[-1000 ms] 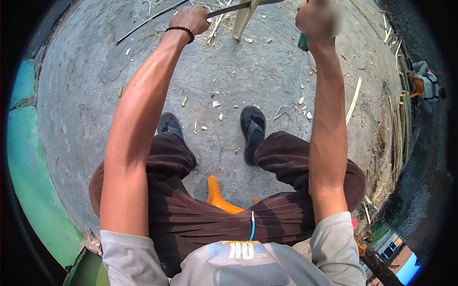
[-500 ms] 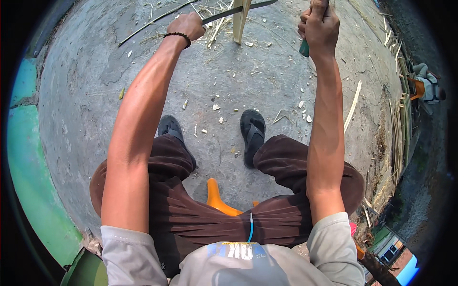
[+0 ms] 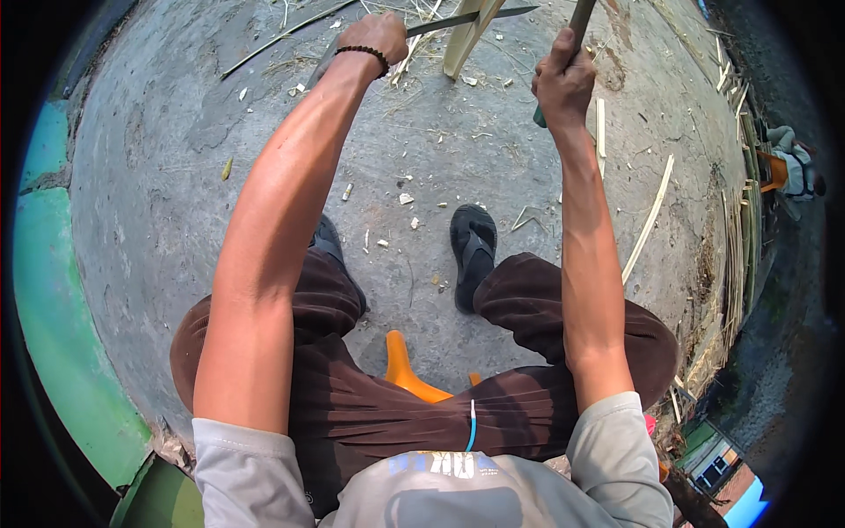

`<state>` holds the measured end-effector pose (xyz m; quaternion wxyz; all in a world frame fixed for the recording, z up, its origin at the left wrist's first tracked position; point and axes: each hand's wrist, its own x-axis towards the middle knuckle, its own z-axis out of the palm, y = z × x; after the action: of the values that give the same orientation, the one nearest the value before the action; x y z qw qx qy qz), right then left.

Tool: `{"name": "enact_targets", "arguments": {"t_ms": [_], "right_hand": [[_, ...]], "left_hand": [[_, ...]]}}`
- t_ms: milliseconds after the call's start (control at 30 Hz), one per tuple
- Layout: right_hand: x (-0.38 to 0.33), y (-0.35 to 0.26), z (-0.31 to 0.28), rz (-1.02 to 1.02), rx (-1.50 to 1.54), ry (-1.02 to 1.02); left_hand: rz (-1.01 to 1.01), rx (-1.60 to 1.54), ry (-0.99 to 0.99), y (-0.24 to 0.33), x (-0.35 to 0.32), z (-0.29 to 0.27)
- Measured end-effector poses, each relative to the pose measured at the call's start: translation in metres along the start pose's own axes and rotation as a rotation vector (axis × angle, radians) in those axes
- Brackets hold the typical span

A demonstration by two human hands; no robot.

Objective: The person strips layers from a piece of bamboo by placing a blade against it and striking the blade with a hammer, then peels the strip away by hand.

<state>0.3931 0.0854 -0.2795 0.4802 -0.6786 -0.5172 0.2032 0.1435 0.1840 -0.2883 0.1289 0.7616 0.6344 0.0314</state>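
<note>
My left hand [image 3: 380, 37], with a dark bead bracelet at its wrist, is closed round the handle end of a long knife [image 3: 437, 24]. The narrow grey blade points right and crosses a pale bamboo or wood piece [image 3: 460, 48], seemingly lodged in it. That piece stands upright or tilted, its top beyond the upper edge of the view. To its right, my right hand [image 3: 565, 84] grips a tool with a green butt end and a dark grey shaft [image 3: 582, 18]. Whatever tops that shaft is out of view, so its kind is uncertain.
Pale strips [image 3: 649, 220] and chips [image 3: 406, 199] are scattered on the concrete floor [image 3: 176, 176]. Long strips [image 3: 732, 255] lie along the right edge. An orange seat part [image 3: 400, 365] shows between my legs. Another person [image 3: 797, 167] sits far right by an orange chair [image 3: 775, 172].
My left hand, the knife and the pale piece appear further right. My right hand has shifted left and lower, showing more of the tool's shaft. The whole view has moved slightly too.
</note>
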Motion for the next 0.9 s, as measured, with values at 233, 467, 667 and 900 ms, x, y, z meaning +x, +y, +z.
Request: {"name": "enact_targets", "arguments": {"t_ms": [233, 467, 667, 900], "right_hand": [[0.010, 0.014, -0.016, 0.324, 0.219, -0.173], [0.008, -0.007, -0.005, -0.155, 0.279, 0.052], [-0.016, 0.047, 0.024, 0.290, 0.047, -0.275], [-0.007, 0.020, 0.014, -0.018, 0.179, 0.124]], "left_hand": [[0.026, 0.033, -0.012, 0.002, 0.002, 0.021], [0.056, 0.096, -0.039, 0.008, 0.017, 0.008], [0.086, 0.096, -0.013, 0.011, 0.017, 0.044], [0.076, 0.059, -0.018, -0.007, 0.031, 0.049]]}}
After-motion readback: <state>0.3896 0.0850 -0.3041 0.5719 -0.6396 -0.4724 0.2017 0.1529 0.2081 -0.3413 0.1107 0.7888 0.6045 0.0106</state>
